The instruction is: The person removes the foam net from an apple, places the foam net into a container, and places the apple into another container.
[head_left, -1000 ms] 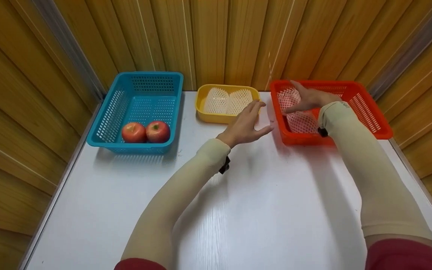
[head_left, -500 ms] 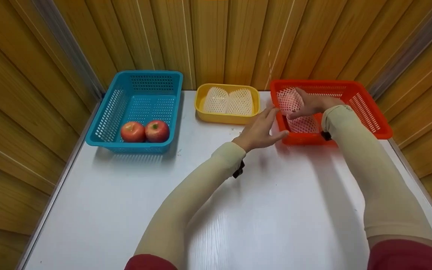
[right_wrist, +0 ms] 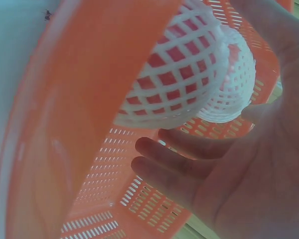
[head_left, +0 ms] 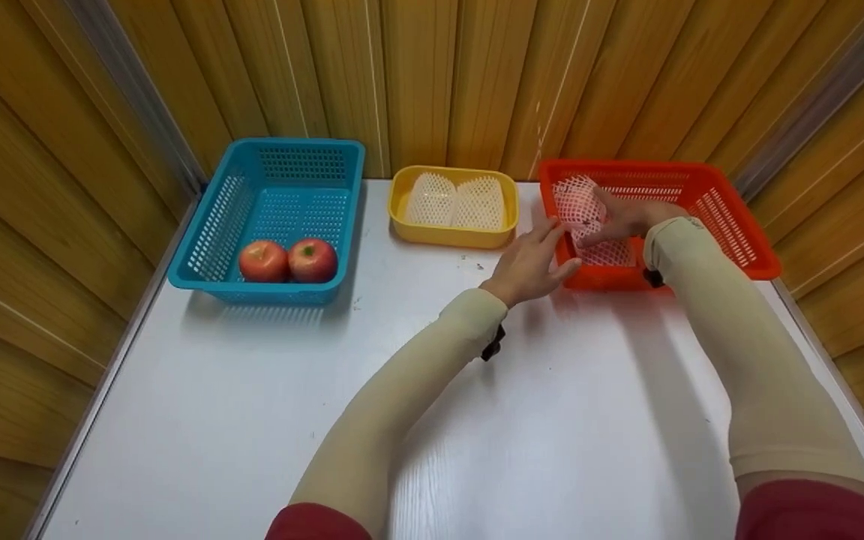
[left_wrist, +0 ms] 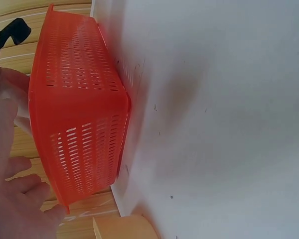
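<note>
My left hand (head_left: 526, 266) has its fingers extended at the left rim of the red basket (head_left: 601, 279); in the left wrist view a fingertip is at the basket's corner. Inside that basket lie two apples in white foam nets. My right hand (head_left: 627, 216) reaches in from the right, its thumb and index finger on either side of the far netted apple (head_left: 577, 201). The near netted apple (head_left: 606, 253) lies just in front. In the right wrist view the other fingers (right_wrist: 179, 164) extend below the apples, and part of the index finger is hidden behind the far one.
A yellow basket (head_left: 451, 236) with two white foam nets (head_left: 432, 201) stands at the back middle. At the back left is a blue basket (head_left: 203, 225) holding two bare apples (head_left: 313, 260). Wood-patterned panels (head_left: 417, 82) enclose the white table (head_left: 252, 405) behind and at the sides.
My left hand has moved right, from beside the yellow basket to the red basket's rim. My right hand has lowered, and its thumb and fingers have closed in on the far netted apple.
</note>
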